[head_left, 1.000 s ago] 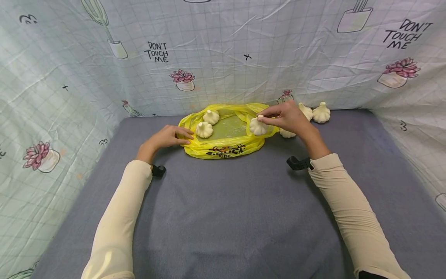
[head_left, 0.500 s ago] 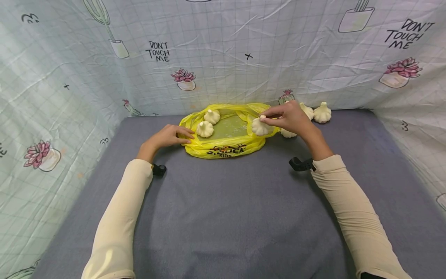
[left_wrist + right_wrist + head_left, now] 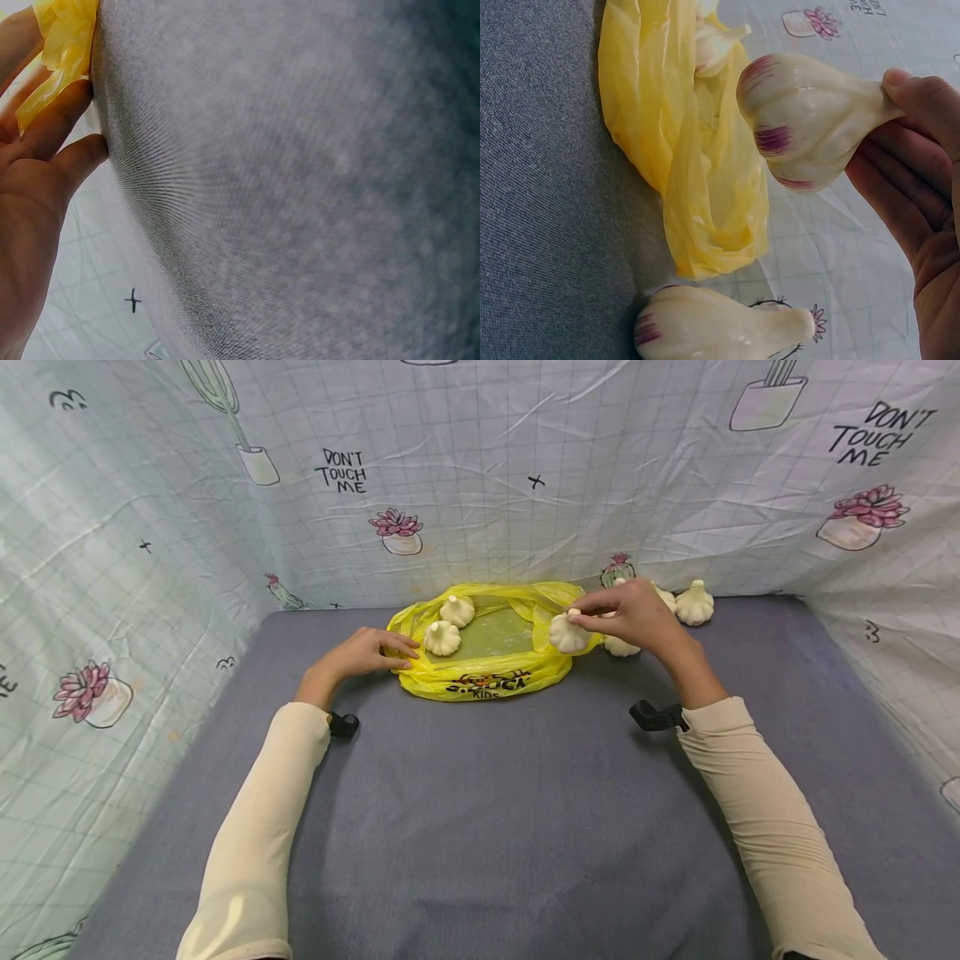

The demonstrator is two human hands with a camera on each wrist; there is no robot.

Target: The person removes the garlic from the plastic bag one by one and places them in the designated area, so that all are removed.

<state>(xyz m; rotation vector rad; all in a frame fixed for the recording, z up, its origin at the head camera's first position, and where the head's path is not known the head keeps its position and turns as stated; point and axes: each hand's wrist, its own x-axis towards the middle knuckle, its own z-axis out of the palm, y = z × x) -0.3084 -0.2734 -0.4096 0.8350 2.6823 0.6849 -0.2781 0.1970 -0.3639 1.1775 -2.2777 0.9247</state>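
Note:
A yellow plastic bag (image 3: 487, 652) lies open at the back of the grey table, with two garlic bulbs (image 3: 442, 638) inside it. My right hand (image 3: 637, 614) pinches the stem of a third garlic bulb (image 3: 568, 633) and holds it above the bag's right rim. In the right wrist view this white bulb with purple streaks (image 3: 810, 120) hangs from my fingertips (image 3: 919, 97) over the bag (image 3: 682, 150). My left hand (image 3: 367, 652) rests on the bag's left edge, fingers (image 3: 52, 120) against the yellow plastic (image 3: 64, 45).
More garlic bulbs lie on the table behind my right hand: one (image 3: 693, 603) near the back wall, another (image 3: 621, 647) just right of the bag, seen close in the right wrist view (image 3: 720, 326). Patterned cloth walls (image 3: 480, 477) enclose the table on three sides.
My right hand with the garlic bulb has shifted slightly to the right along the bag's rim. The left hand has stayed put.

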